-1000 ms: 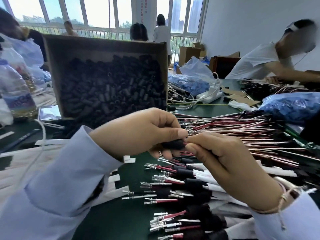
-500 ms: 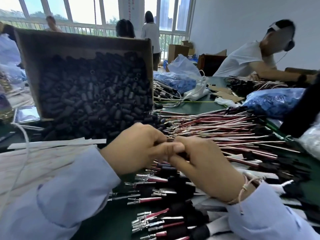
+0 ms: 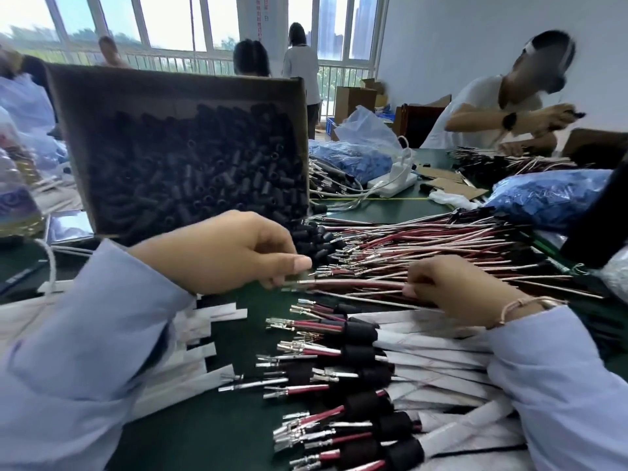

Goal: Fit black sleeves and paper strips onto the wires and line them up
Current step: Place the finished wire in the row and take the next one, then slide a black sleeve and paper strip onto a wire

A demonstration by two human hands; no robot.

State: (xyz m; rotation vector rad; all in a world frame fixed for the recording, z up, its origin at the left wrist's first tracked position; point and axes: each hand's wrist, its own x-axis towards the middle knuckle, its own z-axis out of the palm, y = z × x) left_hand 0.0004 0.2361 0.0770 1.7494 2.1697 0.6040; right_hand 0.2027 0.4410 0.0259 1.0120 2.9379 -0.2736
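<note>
Left hand [image 3: 221, 253] curled (pinching wire [image 3: 353, 284]); right hand [image 3: 455, 287] likewise

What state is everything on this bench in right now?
Held wire, bare, no sleeve yet.
Left hand, pinching its terminal end.
Right hand, gripping it farther along.
Cardboard box, open, full of black sleeves.
Finished wires, sleeved, papered, lying in a row.
Wire pile, unsleeved.
</note>
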